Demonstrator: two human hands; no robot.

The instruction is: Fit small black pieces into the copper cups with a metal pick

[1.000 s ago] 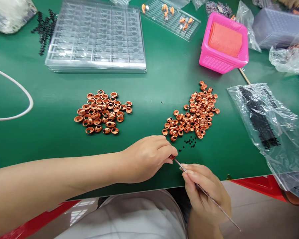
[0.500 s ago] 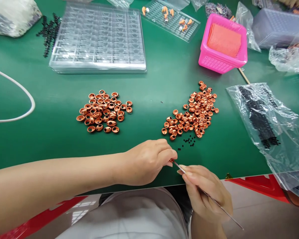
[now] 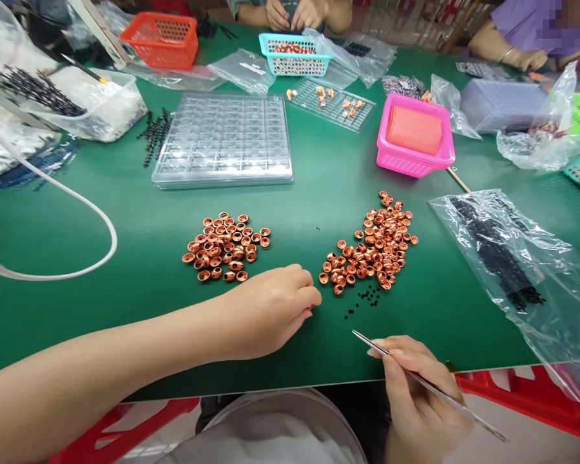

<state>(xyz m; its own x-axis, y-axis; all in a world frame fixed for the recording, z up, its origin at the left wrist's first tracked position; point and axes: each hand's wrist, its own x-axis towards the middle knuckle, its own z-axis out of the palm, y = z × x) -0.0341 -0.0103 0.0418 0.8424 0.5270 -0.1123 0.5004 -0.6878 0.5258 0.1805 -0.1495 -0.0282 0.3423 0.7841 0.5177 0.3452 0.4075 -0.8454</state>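
Note:
My left hand is closed in a pinch over the green table. Only a sliver of a copper piece shows under its fingertips. My right hand grips thin metal tweezers, their tips pointing up-left, apart from my left hand. Just beyond those tips lie several tiny black dots. Behind them is a large pile of copper-coloured hollow pieces. A smaller group of the same pieces sits beyond my left forearm.
Stacked clear trays lie behind the smaller group. A pink basket stands back right, with a plastic bag of black parts nearer. A white cable curves at left. Other people's hands work across the table.
The tweezers have come away from the copper piece at my left fingertips, and my right hand has moved right and down. The view has tilted up, showing more of the far side.

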